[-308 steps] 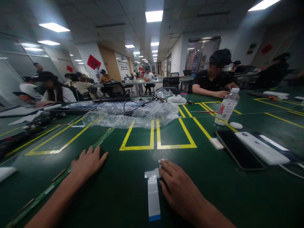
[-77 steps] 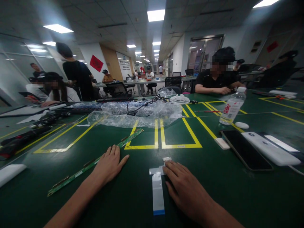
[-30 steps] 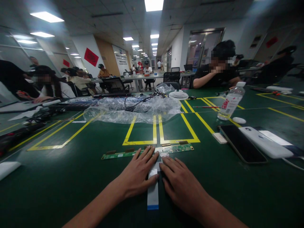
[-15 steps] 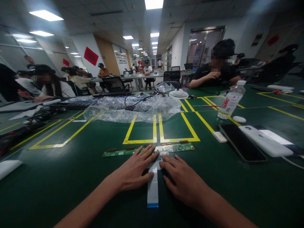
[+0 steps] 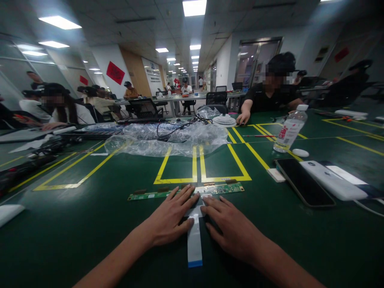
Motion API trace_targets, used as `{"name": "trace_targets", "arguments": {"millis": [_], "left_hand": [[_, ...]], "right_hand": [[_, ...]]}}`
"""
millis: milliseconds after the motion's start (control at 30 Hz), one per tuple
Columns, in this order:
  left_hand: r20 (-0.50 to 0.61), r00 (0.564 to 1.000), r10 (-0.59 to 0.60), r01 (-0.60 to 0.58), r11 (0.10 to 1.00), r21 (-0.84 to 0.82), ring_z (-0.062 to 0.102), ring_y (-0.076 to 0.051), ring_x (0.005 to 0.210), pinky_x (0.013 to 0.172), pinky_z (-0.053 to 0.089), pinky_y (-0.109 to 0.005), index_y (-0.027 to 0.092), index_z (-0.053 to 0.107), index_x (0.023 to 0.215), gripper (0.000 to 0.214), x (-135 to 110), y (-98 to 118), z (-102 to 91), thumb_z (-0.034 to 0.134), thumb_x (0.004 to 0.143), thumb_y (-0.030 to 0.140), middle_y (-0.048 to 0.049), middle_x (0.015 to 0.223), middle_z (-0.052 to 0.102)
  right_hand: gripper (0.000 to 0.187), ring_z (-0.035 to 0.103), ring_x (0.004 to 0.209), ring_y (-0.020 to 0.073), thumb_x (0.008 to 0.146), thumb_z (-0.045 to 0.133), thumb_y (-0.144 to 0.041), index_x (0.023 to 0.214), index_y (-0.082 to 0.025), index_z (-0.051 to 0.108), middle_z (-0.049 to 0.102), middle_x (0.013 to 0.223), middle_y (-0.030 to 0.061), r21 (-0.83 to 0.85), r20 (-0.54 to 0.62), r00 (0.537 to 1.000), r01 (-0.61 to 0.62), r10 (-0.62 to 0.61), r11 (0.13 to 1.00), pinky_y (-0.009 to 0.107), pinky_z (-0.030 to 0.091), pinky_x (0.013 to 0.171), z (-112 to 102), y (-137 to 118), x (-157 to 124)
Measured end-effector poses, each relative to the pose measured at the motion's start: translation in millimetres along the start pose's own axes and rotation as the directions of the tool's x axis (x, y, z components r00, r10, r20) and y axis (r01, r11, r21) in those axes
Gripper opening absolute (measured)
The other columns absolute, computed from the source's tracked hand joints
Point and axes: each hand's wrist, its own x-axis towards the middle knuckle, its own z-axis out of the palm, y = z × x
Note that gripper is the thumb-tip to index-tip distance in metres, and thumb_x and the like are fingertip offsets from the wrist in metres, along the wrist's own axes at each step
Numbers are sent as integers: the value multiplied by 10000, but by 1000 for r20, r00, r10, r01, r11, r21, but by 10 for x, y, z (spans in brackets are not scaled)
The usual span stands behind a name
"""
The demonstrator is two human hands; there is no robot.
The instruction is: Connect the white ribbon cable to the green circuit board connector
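Note:
A long, narrow green circuit board (image 5: 222,189) lies crosswise on the green table in front of me. From its middle a white flat ribbon cable (image 5: 195,244) runs toward me, ending in a blue tip. My left hand (image 5: 171,218) rests palm down with fingers stretched over the board's middle, its thumb at the cable's left edge. On the other side, my right hand (image 5: 229,224) lies with its fingers spread and slightly bent, fingertips by the cable's joint with the board. The fingers partly hide that joint, so I cannot tell how the cable is seated.
Clear plastic wrap (image 5: 180,140) with black cables lies beyond the board, beside a white round fan grille (image 5: 224,120). At right stand a bottle (image 5: 289,130), a black phone (image 5: 303,182) and a white phone (image 5: 333,180). A co-worker (image 5: 273,92) sits opposite.
The ribbon cable's free end has shifted slightly right. My hands stay almost in place. The co-worker opposite has lowered a hand to the table.

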Motion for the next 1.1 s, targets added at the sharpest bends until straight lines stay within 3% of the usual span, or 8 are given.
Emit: {"name": "trace_targets", "arguments": {"millis": [367, 567, 833, 1100], "left_hand": [[-78, 994, -70, 72, 997, 22, 178, -239, 1505, 1222, 164, -504, 308, 253, 1558, 562, -20, -27, 88, 323, 1036, 502, -21, 1637, 204], [-90, 993, -72, 75, 997, 33, 190, -246, 1503, 1216, 173, -525, 304, 266, 1554, 557, -24, -34, 107, 335, 1036, 497, -36, 1635, 213], [-272, 944, -189, 215, 974, 71, 294, -278, 1463, 1176, 277, -537, 244, 370, 1510, 528, -8, -106, 225, 379, 1028, 460, -83, 1587, 343], [-243, 949, -199, 219, 974, 57, 324, -270, 1448, 1169, 289, -549, 245, 393, 1492, 503, -5, -73, 183, 389, 1024, 427, -70, 1569, 378]], "right_hand": [[384, 366, 1409, 253, 955, 475, -243, 1329, -200, 555, 473, 1494, 101, -27, -23, 1000, 17, -17, 1000, 496, 229, 1184, 37, -1, -10], [376, 376, 1401, 252, 955, 473, -243, 1319, -199, 557, 484, 1483, 100, -26, -30, 999, 23, -24, 999, 494, 231, 1183, 44, -11, -7], [396, 396, 1387, 264, 936, 483, -213, 1325, -202, 560, 480, 1487, 103, -46, -34, 999, 21, -23, 999, 510, 257, 1168, 74, -15, -18], [360, 431, 1362, 267, 946, 477, -217, 1289, -193, 585, 519, 1451, 109, -54, -61, 998, 28, -31, 998, 508, 301, 1149, 62, -46, -23]]}}
